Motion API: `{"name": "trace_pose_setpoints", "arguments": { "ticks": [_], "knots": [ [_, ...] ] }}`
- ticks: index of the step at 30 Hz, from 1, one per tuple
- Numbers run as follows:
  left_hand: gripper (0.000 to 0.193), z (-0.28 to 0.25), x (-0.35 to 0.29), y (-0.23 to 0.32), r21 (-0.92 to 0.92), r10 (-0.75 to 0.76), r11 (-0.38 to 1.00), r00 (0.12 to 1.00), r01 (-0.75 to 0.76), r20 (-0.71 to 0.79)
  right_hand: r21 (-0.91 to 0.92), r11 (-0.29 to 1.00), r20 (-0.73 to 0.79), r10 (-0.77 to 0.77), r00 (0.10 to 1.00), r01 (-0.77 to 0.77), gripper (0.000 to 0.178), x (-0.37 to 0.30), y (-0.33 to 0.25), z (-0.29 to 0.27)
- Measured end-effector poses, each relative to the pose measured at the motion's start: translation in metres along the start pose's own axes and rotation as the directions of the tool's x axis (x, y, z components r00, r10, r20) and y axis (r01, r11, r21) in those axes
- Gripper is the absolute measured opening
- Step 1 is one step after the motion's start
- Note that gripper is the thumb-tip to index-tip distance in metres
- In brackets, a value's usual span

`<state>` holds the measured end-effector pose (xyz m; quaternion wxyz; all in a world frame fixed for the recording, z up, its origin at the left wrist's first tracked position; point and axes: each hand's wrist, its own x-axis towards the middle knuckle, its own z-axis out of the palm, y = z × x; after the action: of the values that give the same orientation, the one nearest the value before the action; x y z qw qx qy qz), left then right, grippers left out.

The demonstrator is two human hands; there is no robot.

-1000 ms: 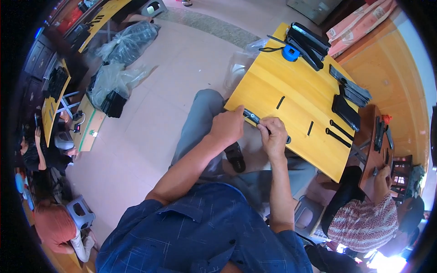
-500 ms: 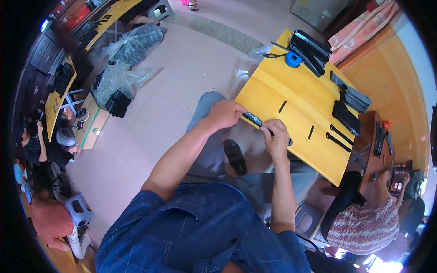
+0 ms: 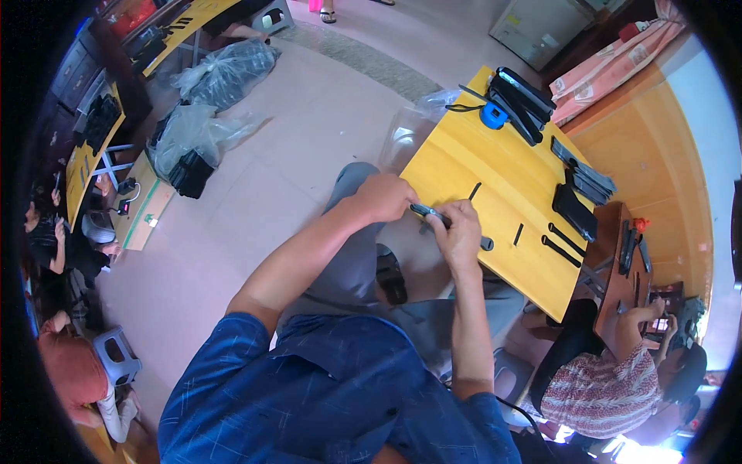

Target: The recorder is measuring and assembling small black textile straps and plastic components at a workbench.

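Observation:
My left hand (image 3: 388,198) and my right hand (image 3: 461,238) meet at the near left edge of the yellow table (image 3: 440,158). Between them they grip a small, narrow black piece (image 3: 430,211) with a pale mark on it; its exact kind I cannot make out. The left fingertips pinch its left end. On its right end press the right thumb and fingers, hiding part of it. A short black strip (image 3: 475,190) lies on the tabletop just beyond my right hand, and another short strip (image 3: 519,234) lies to its right.
Two longer black straps (image 3: 563,249) lie near the table's right side. Farther back are a blue roll (image 3: 492,116), stacked black cases (image 3: 522,97) and flat black pieces (image 3: 585,178). Plastic-wrapped bundles (image 3: 224,73) sit on the floor at left. A person (image 3: 610,387) sits at right.
Both hands have drawn slightly closer together around the black piece, and less of it shows between them. The whole view has shifted a little.

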<state>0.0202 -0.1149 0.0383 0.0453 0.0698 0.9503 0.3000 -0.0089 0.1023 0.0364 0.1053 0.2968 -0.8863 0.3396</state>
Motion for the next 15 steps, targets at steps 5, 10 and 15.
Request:
{"name": "trace_pose_setpoints", "arguments": {
  "ticks": [5, 10, 15],
  "knots": [
    [0.025, 0.004, -0.004, 0.004, 0.031, -0.019, 0.999, 0.999, 0.020, -0.031, 0.001, 0.995, 0.103, 0.101, 0.990, -0.101, 0.026, 0.006, -0.010, 0.024],
    [0.023, -0.016, 0.022, 0.003, 0.159, 0.049, 0.984, 0.982, -0.079, 0.182, -0.069, 0.997, 0.100, 0.049, 0.994, -0.042, 0.032, 0.004, -0.013, 0.031],
    [0.021, -0.048, 0.052, 0.061, 0.423, 0.026, 0.884, 0.926, -0.197, 0.377, -0.106, 0.991, 0.092, 0.094, 0.991, -0.084, 0.033, 0.003, -0.013, 0.030]
  ]
}}
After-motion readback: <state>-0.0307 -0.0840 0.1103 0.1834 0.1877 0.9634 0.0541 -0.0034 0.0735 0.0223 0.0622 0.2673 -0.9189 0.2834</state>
